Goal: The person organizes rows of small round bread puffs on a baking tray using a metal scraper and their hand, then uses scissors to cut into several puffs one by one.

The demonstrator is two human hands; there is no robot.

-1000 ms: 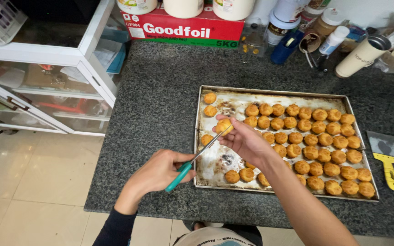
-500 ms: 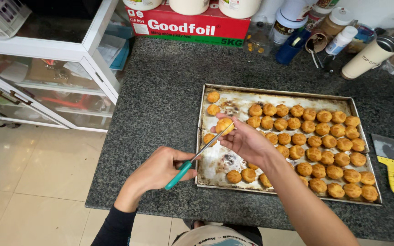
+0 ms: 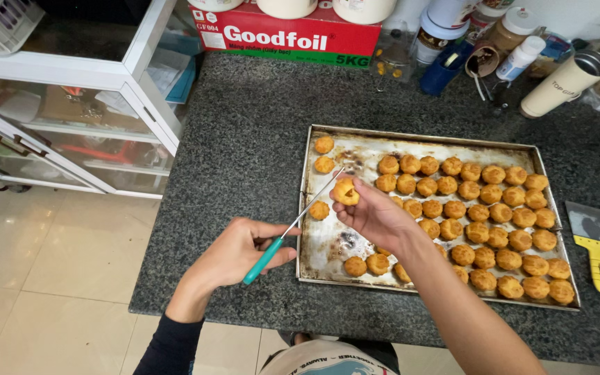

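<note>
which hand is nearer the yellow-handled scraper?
Right. The right hand is over the baking tray holding a pastry, still well short of the scraper. The left hand, off the tray's left edge, is farther.

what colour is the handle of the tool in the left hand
Teal green: the handle sits in the left hand, with a thin metal shaft beyond it. The head view shows it.

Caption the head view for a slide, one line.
Left hand pokes a teal-handled metal skewer into a small golden pastry puff held by right hand over the baking tray.
</note>
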